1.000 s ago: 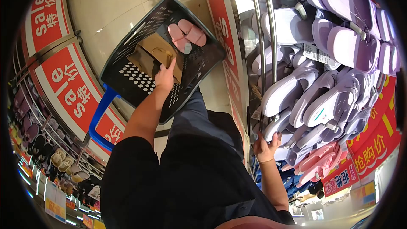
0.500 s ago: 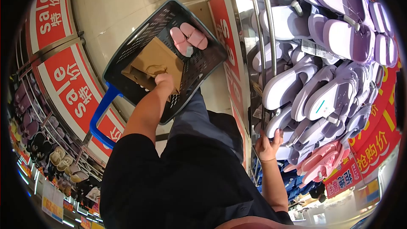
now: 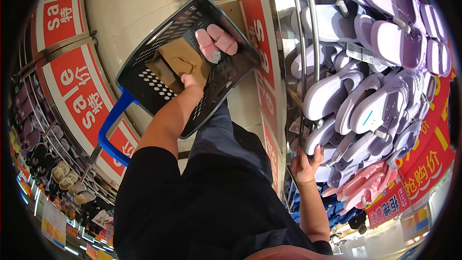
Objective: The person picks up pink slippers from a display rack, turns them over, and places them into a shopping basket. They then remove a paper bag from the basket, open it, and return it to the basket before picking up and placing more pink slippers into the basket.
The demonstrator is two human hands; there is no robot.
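**Item: brown paper bag, in shopping basket**

Location: the brown paper bag (image 3: pixel 179 59) lies flat in the middle of the black shopping basket (image 3: pixel 154 84), which sits on the pale tiled floor (image 3: pixel 130 5) ahead of my knees.

Left hand (image 3: pixel 190 83): reaches over the near rim and rests on the bag's near edge. My fingers are tucked out of sight at the paper, so I cannot tell whether they grip it.

Also in the basket: one pair of pink slippers (image 3: pixel 216 41), at the far corner, just beside the bag. The perforated bottom shows bare on the left of the bag.

Basket edges: the blue handle (image 3: pixel 111 125) sticks out at the near left, close to the red sale sign (image 3: pixel 79 96). The basket's right side lies close to the rack's red base panel (image 3: pixel 257 29).

Right hand (image 3: pixel 304 163): fingers spread and unclenched, holding nothing, tips against a pale lilac slipper (image 3: pixel 320 137) low on the rack.

Rack: chrome rails (image 3: pixel 310 29) run upright, crowded with lilac slippers (image 3: pixel 370 110). Pink pairs (image 3: pixel 361 190) hang just right of my right hand.
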